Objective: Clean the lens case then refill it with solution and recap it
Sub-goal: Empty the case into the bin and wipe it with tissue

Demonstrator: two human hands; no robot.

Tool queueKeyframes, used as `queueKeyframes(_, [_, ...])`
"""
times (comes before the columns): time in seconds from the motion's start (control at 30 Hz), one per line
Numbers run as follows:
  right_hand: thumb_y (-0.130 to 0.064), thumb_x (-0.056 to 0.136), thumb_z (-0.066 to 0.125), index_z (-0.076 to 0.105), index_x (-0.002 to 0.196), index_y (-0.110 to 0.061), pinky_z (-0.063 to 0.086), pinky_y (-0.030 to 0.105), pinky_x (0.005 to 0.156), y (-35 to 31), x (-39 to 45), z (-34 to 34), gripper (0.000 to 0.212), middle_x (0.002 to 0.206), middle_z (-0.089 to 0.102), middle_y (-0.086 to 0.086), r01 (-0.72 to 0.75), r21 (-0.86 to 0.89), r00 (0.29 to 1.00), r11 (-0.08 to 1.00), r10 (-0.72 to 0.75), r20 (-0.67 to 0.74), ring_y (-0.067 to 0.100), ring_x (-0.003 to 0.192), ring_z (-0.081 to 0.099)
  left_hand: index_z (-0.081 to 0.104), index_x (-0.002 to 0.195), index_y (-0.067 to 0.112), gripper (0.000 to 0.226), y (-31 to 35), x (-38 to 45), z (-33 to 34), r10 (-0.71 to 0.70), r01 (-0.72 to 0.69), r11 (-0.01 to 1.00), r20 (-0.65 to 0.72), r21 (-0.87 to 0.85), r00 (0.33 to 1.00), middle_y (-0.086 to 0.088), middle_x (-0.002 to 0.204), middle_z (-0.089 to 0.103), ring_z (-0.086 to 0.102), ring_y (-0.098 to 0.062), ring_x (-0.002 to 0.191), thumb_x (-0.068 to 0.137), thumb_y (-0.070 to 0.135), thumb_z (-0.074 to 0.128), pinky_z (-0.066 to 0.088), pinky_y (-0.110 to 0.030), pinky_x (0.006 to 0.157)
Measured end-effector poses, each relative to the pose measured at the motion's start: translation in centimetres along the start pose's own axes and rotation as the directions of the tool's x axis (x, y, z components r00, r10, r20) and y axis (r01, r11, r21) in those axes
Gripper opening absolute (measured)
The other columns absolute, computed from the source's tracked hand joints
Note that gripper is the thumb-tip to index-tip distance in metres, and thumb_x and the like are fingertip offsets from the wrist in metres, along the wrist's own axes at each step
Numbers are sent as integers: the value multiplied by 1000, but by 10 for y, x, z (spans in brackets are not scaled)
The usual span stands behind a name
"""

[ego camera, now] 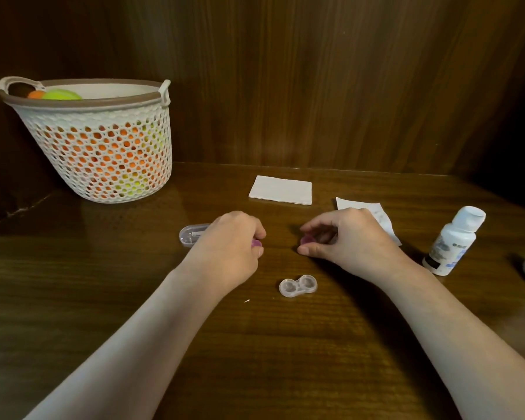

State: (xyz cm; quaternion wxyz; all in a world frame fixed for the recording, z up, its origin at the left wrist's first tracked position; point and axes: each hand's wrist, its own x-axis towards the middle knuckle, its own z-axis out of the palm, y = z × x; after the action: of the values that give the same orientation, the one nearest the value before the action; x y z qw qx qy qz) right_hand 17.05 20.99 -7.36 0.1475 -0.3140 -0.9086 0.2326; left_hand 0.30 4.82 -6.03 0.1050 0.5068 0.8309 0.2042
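Case [298, 286] uncapped, both wells open, on table [103, 298] near centre, between the forearms. Left hand [228, 241] curled, pinching a purple cap [256, 244]. Right hand [346, 237] pinches second cap [308, 239] between thumb and fingers. Bottle [453, 241] upright at right. Tissue [281, 190] far centre. Basket [103, 147] far left.

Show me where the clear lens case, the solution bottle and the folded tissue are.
lens case [298, 286]: head view, on the bridge between its two open wells.
solution bottle [450, 244]: head view, on the white labelled body.
folded tissue [281, 190]: head view, on the middle of its top face.
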Motion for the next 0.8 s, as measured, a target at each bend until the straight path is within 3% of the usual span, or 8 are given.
queueKeyframes(0.1, [-48, 85, 85, 71, 130, -40, 52, 18, 81, -3, -7, 0, 48, 110, 69, -25, 12, -13, 1000, 1000, -12, -25, -3, 98, 63, 66, 138, 30, 38, 3, 0, 5, 35, -36, 998, -26, -57, 999, 2, 138, 60, 63, -18, 120, 102, 20, 69, 58, -39, 105])
queueKeyframes(0.2, [-41, 96, 75, 73, 127, -35, 55, 28, 90, -15, -23, -4, 32, 116, 70, -18, 118, -72, 940, 990, -135, -314, 0, 102, 62, 62, 142, 31, 43, 4, -6, 11, 89, -101, 981, -79, -164, 993, 6, 137, 62, 64, -10, 115, 101, 22, 71, 58, -34, 104])
queueKeyframes(0.33, [-30, 101, 64, 71, 122, -25, 44, 27, 102, -28, -55, -23, 23, 122, 69, -9, 213, -203, 590, 956, -292, -753, 10, 118, 57, 60, 144, 32, 45, 9, -15, 18, 108, -144, 971, -186, -192, 977, 7, 142, 60, 65, -10, 114, 101, 30, 70, 59, -38, 103])
queueKeyframes(0.4, [-35, 96, 69, 63, 130, -25, 29, 15, 107, -24, -74, -34, 36, 135, 60, -4, 93, -170, 439, 981, -194, -877, 17, 129, 50, 63, 141, 31, 38, 12, -19, 17, 115, -167, 968, -261, -188, 959, 7, 141, 60, 66, -13, 115, 103, 30, 68, 58, -43, 104])
queueKeyframes(0.47, [-37, 89, 79, 53, 139, -22, 27, 19, 110, -12, -92, -43, 58, 147, 49, 3, -40, -27, 364, 999, -10, -931, 23, 136, 43, 66, 135, 29, 31, 18, -26, 15, 114, -201, 952, -339, -232, 934, 7, 135, 62, 70, -15, 110, 103, 26, 66, 59, -44, 103])
queueKeyframes(0.53, [-36, 85, 86, 45, 148, -15, 31, 34, 114, 3, -105, -49, 79, 155, 43, 11, -151, 111, 360, 982, 159, -919, 30, 141, 40, 69, 128, 28, 26, 27, -37, 15, 137, -256, 931, -404, -259, 905, 10, 126, 65, 70, -11, 104, 103, 21, 66, 61, -41, 99])
queueKeyframes(0.67, [-39, 82, 91, 29, 161, -14, 37, 48, 119, 24, -108, -46, 103, 164, 39, 12, -301, 437, 489, 848, 530, -693, 33, 151, 37, 70, 120, 33, 21, 54, -63, 23, 229, -341, 901, -372, -269, 899, 20, 114, 63, 65, 1, 99, 103, 23, 66, 59, -38, 101])
queueKeyframes(0.8, [-37, 94, 81, 26, 162, -18, 49, 47, 110, 35, -103, -29, 90, 157, 52, 13, -328, 566, 576, 756, 636, -515, 34, 142, 54, 69, 121, 37, 20, 72, -80, 31, 270, -369, 890, -343, -267, 900, 22, 115, 62, 62, 1, 103, 104, 27, 64, 57, -33, 104])
